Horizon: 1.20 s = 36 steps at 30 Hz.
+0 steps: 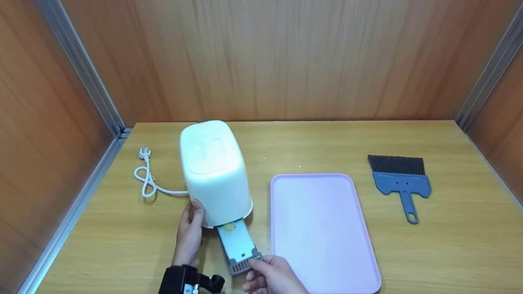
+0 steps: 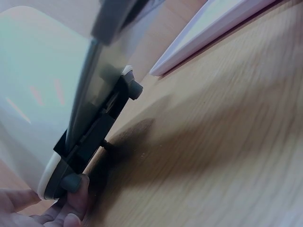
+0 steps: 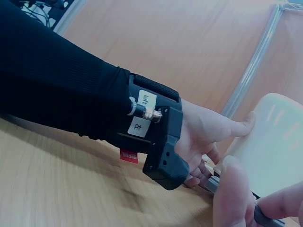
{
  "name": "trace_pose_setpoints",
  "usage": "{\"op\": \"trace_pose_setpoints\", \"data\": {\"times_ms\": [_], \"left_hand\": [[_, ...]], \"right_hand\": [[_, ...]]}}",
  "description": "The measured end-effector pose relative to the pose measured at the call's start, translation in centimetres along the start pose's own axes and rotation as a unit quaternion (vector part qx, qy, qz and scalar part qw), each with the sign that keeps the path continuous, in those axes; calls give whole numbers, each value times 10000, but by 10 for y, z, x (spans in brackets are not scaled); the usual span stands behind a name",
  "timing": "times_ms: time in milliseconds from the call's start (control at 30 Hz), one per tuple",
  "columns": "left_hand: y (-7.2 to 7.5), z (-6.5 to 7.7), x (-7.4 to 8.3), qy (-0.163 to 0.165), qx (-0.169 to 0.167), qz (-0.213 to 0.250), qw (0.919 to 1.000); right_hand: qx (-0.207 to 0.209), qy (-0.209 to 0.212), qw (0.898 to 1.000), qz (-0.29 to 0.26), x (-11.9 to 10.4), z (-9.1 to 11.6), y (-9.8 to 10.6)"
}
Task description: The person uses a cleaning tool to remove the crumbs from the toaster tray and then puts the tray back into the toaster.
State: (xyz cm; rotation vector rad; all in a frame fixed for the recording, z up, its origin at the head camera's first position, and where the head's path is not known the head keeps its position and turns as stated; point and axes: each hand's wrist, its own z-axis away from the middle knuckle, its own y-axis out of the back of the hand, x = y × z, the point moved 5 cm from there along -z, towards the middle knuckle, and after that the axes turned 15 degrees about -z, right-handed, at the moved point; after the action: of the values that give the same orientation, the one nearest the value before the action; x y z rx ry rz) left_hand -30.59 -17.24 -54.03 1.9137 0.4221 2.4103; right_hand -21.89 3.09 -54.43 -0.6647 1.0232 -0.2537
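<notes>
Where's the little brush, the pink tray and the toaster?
brush [image 1: 400, 181], head view, on its blue body just below the bristles
pink tray [image 1: 322, 228], head view, on its bare flat middle
toaster [image 1: 216, 171], head view, on its white side facing up

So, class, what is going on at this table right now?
A person steadies a white toaster, lying on its side, with the left hand. The right hand pinches the grey end of its crumb tray, which sticks partly out of the base. A pink tray lies beside it, and a blue brush farther off.
</notes>
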Motion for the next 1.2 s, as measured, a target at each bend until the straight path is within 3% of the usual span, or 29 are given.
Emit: {"op": "trace_pose_setpoints", "data": {"times_ms": [467,1200], "left_hand": [[-1,0,1,32,61,142,9999],[-2,-1,1,11,79,80,9999]], "right_hand": [[-623,-281,9976,141,-5,9,11],[-1121,-389,9929,7,-10,36,27]]}}
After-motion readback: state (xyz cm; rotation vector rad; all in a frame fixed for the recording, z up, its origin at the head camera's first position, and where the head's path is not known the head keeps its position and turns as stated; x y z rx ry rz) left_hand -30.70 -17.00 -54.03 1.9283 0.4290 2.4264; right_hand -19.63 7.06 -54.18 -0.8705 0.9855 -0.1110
